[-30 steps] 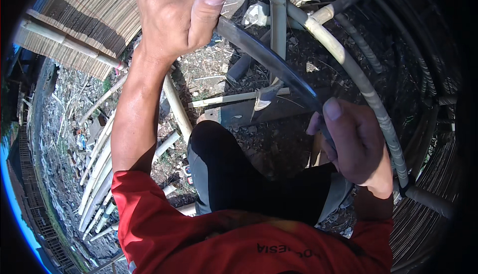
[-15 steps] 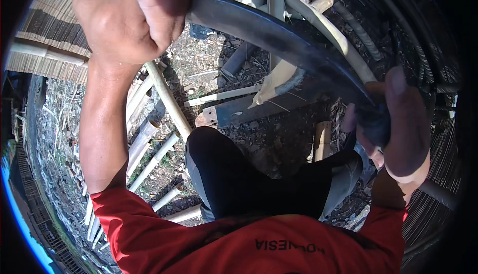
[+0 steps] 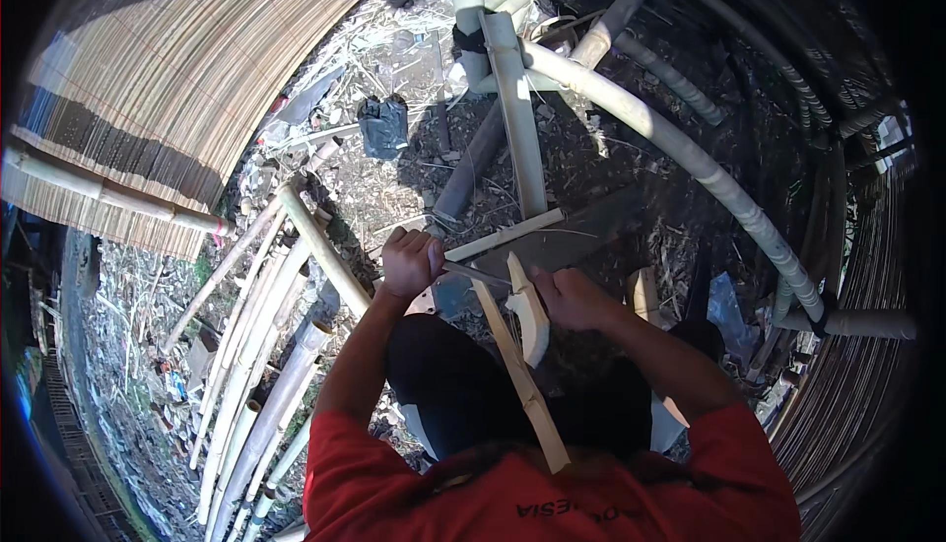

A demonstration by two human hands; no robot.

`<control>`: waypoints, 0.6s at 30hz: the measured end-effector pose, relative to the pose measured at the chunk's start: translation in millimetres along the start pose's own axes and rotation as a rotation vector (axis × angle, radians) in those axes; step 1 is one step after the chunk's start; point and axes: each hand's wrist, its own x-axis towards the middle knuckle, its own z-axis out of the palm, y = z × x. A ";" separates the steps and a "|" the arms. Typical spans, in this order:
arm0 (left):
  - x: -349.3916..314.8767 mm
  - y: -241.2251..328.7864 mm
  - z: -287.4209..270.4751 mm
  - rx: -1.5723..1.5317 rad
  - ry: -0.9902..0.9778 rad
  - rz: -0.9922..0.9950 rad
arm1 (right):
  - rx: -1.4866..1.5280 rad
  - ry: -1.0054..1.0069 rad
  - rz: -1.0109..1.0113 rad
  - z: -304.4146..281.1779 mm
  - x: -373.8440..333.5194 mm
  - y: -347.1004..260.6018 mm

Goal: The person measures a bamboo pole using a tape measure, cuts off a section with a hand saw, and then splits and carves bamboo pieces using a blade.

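Observation:
Out in front of my knees, my left hand is closed in a fist around one end of a long curved blade. My right hand is curled at the other end, its fingers partly hidden. A split bamboo strip slants from my lap up to the blade, its far end beneath the metal. Right beside it, a curved pale piece of wood stands between the strip and my right hand. Behind lies a dark flat board, with a thin bamboo stick across it.
Several bamboo poles lean in a bundle at my left. A slatted bamboo blind hangs at the upper left. Bamboo frame poles cross the far right. A black plastic bag lies on the littered ground.
Both hands have lowered the blade from close to the camera to the area before my knees, and have come nearer together. The bamboo strip now shows across my lap.

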 end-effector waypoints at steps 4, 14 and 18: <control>3.4 38.6 -64.2 -0.115 0.045 -0.337 | 0.636 -0.840 0.910 -38.2 13.0 -12.2; -42.0 210.5 -91.4 -0.544 -0.277 -0.132 | 0.769 -1.046 1.195 -23.3 64.9 7.2; -43.0 244.5 -27.2 -0.480 -0.353 -0.154 | 0.635 -1.082 1.063 -11.1 83.6 3.9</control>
